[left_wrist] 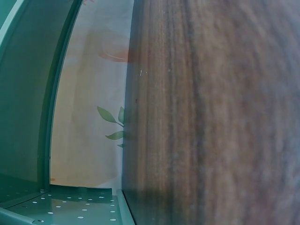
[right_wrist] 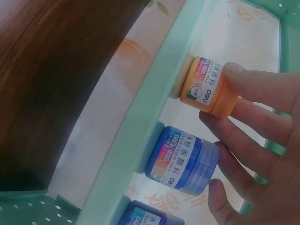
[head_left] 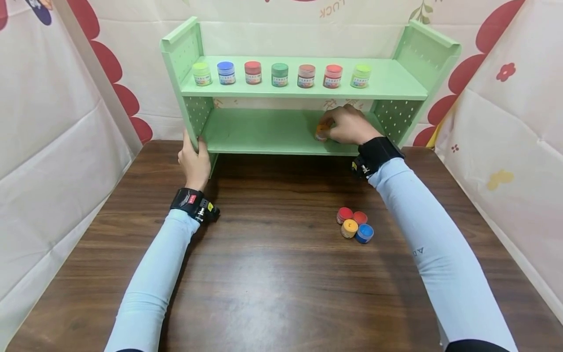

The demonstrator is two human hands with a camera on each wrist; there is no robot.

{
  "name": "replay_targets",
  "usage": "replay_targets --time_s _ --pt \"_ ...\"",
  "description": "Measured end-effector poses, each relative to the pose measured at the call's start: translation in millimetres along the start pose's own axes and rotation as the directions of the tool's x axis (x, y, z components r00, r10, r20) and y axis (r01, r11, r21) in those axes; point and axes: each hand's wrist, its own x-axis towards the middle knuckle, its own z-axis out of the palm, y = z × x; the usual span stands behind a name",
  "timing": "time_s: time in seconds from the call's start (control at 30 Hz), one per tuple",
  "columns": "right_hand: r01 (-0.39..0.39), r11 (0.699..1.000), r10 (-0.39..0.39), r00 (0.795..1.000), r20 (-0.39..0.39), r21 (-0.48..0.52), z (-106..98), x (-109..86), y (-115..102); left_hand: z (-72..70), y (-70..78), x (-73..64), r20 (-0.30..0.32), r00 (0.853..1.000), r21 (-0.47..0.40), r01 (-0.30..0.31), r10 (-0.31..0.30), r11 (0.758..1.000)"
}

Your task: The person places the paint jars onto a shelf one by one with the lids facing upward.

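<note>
On the lower board of a green two-tier shelf (head_left: 255,129), my right hand (head_left: 349,124) pinches an orange paint jar (right_wrist: 208,86) by its lid, between thumb and fingertips. The jar's base is at the board. Beside it, a blue paint jar (right_wrist: 180,159) stands right by my other fingers, and part of a dark blue jar (right_wrist: 145,215) shows past that; my hand mostly hides both in the head view. My left hand (head_left: 195,164) grips the shelf's left side panel near its lower front edge, thumb to the inside. The left wrist view shows no hand.
Several paint jars (head_left: 279,75) stand in a row along the upper board. On the wooden table (head_left: 264,254), a small cluster holds a yellow jar (head_left: 349,228), a blue jar (head_left: 364,233) and two red ones. Patterned cloth (head_left: 66,122) hangs behind and at both sides.
</note>
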Motion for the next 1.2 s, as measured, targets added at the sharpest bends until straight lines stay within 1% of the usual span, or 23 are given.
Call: replay_targets --time_s 0.23,0.5,0.7,0.9,1.0,1.1,1.2 --pt "-0.009 1.0 0.009 1.0 0.02 -0.014 -3.6 -0.1 -2.2 0.0 2.8 0.9 0.005 1.0 -0.002 0.006 -0.006 1.0" --pt "-0.019 0.999 0.018 0.999 0.035 0.035 -2.5 -0.3 3.3 0.9 2.8 0.4 0.007 1.0 -0.007 0.001 -0.001 1.0" --pt "-0.01 0.999 0.009 0.999 0.037 0.045 -1.9 -1.8 6.6 -0.1 2.7 -0.4 0.001 1.0 -0.009 -0.001 0.001 1.0" --pt "0.036 0.999 -0.036 0.999 -0.006 0.003 -0.1 -6.0 8.7 -0.9 1.8 -1.0 -0.006 1.0 0.001 0.005 -0.005 1.0" --pt "0.056 0.998 -0.056 0.998 -0.03 0.0 0.7 -10.5 8.1 -0.6 1.0 -1.9 -0.004 1.0 0.005 0.009 -0.009 1.0" --pt "0.063 0.998 -0.062 0.995 -0.073 0.009 0.8 -17.8 7.0 -0.5 1.1 -2.6 0.002 1.0 0.003 0.012 -0.012 1.0" --pt "0.077 0.996 -0.071 0.987 -0.142 0.041 1.2 -27.9 5.9 -0.3 1.1 -1.7 -0.003 1.0 0.006 0.011 -0.011 1.0"
